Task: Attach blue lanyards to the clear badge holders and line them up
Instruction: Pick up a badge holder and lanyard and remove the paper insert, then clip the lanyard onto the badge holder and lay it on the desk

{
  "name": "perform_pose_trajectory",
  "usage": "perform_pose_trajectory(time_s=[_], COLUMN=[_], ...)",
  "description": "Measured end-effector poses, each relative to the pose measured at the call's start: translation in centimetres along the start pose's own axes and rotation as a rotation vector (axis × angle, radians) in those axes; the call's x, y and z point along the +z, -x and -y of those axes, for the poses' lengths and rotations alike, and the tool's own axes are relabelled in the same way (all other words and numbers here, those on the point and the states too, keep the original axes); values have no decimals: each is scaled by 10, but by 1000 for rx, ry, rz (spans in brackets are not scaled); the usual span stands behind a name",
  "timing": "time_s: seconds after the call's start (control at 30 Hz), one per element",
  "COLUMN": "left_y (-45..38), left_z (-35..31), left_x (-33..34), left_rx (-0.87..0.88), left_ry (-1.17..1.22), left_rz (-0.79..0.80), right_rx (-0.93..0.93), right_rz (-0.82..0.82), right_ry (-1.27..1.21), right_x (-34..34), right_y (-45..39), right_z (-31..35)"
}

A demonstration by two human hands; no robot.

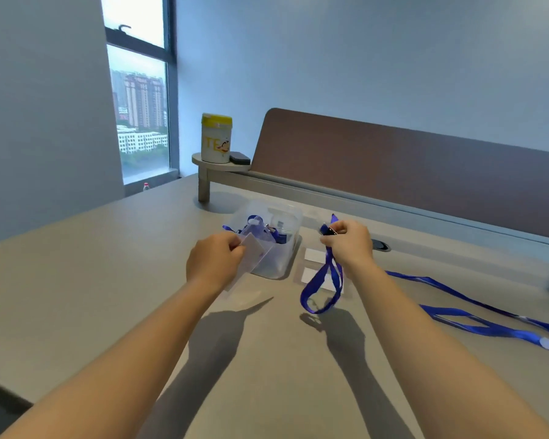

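The left hand pinches a clear badge holder with a white card inside, raised above the desk in front of a clear plastic bin of more lanyards and holders. The right hand grips the dark clip end of a blue lanyard, whose loop hangs down to the desk. Two finished badge holders lie just beside the bin, their blue straps trailing right.
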State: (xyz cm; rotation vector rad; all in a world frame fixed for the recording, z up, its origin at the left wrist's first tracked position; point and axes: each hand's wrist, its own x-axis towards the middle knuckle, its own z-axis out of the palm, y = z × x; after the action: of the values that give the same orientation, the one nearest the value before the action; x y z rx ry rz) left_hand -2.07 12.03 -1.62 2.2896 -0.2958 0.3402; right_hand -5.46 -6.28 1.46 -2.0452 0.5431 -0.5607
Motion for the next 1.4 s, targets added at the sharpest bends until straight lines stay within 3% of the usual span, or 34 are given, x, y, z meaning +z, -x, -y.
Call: perform_pose_trajectory(time_s=[0.13, 0.33, 0.43, 0.6, 0.7, 0.97, 1.4], left_y=[-26, -64, -74, -77, -69, -26, 113], left_z=[6, 23, 31, 41, 41, -2, -82], left_x=[-6, -10, -7, -1, 2, 9, 88], left_rx=[-20, -41, -42, -54, -38, 182, 742], left_ry=[39, 73, 81, 99, 89, -22, -104], left_rz=[-24, -82, -97, -94, -67, -44, 129], right_rx=[45, -78, -83, -143, -231, -213, 240], right_rz=[-119, -285, -128, 412, 449, 303, 162], right_ry=[-370, -391, -160, 461, 536, 523, 688], right_x=[20, 62, 90, 108, 100, 15, -165], right_y=[-34, -81, -98, -95, -84, -27, 110], right_z=[27, 44, 31, 17, 21, 0, -133])
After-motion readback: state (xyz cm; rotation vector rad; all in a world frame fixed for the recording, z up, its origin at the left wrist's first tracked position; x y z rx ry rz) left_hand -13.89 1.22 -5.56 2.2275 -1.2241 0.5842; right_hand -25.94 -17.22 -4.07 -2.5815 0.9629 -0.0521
